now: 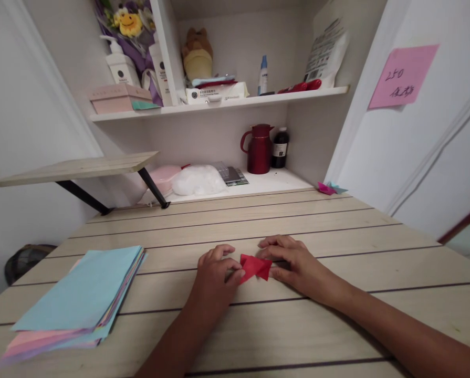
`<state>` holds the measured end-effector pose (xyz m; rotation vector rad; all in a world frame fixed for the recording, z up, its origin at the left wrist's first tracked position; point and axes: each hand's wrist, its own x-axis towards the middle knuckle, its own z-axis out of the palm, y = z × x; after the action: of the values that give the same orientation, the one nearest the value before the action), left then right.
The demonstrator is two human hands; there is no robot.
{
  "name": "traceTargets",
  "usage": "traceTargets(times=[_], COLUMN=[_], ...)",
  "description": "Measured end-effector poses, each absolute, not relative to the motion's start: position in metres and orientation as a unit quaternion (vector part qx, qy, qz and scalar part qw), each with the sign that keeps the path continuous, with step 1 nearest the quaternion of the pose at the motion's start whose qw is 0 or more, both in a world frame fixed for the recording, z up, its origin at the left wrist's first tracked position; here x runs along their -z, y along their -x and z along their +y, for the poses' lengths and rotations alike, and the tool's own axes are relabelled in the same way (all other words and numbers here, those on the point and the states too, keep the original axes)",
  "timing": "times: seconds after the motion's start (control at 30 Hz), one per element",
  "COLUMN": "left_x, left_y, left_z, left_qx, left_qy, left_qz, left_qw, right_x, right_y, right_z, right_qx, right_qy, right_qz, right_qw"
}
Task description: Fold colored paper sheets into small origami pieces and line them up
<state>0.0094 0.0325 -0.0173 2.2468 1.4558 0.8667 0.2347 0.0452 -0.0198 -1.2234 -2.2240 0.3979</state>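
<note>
A small piece of folded red paper (pixel 255 266) lies low over the wooden tabletop, its creased points spreading left and right. My left hand (pixel 220 270) has its thumb and index finger closed on the paper's left end, the other fingers curled above. From the right, my right hand (pixel 292 261) holds the other end between thumb and fingers, and part of its grip is hidden behind the paper. Off to the left lies a stack of coloured paper sheets (pixel 81 286) with a light blue sheet on top.
Pink and blue folded paper pieces (pixel 331 188) sit at the table's far right edge. A small raised shelf (pixel 77 167) stands at the back left. Behind the table are a red jug (pixel 259 149), a dark bottle (pixel 280 148) and a white plastic bag (pixel 199 180).
</note>
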Motion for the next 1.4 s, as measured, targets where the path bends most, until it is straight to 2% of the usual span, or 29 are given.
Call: traceTargets(times=[0.17, 0.5, 0.77, 0.97, 1.17, 1.27, 1.4], left_x=[0.017, 0.020, 0.016, 0.014, 0.010, 0.013, 0.017], left_y=[-0.010, -0.010, -0.013, -0.010, -0.009, -0.008, -0.002], left_z=[0.033, 0.031, 0.024, 0.024, 0.022, 0.023, 0.023], left_qx=[-0.302, -0.282, -0.215, -0.157, -0.126, -0.118, -0.099], left_qy=[-0.779, -0.793, -0.879, -0.888, -0.893, -0.895, -0.904], left_qz=[0.523, 0.530, 0.425, 0.431, 0.430, 0.430, 0.416], left_qw=[0.167, 0.102, -0.020, 0.019, 0.030, 0.022, 0.006], right_x=[0.017, 0.018, 0.019, 0.020, 0.004, 0.003, 0.017], right_y=[-0.225, -0.215, -0.213, -0.220, -0.230, -0.224, -0.217], right_z=[0.048, 0.048, 0.048, 0.050, 0.028, 0.018, 0.018], right_qx=[-0.162, -0.096, -0.072, -0.086, -0.074, -0.083, -0.031], right_qy=[0.469, 0.512, 0.523, 0.517, 0.449, 0.361, 0.361], right_qz=[-0.820, -0.810, -0.807, -0.807, -0.817, -0.869, -0.881], right_qw=[0.284, 0.270, 0.265, 0.271, 0.353, 0.328, 0.303])
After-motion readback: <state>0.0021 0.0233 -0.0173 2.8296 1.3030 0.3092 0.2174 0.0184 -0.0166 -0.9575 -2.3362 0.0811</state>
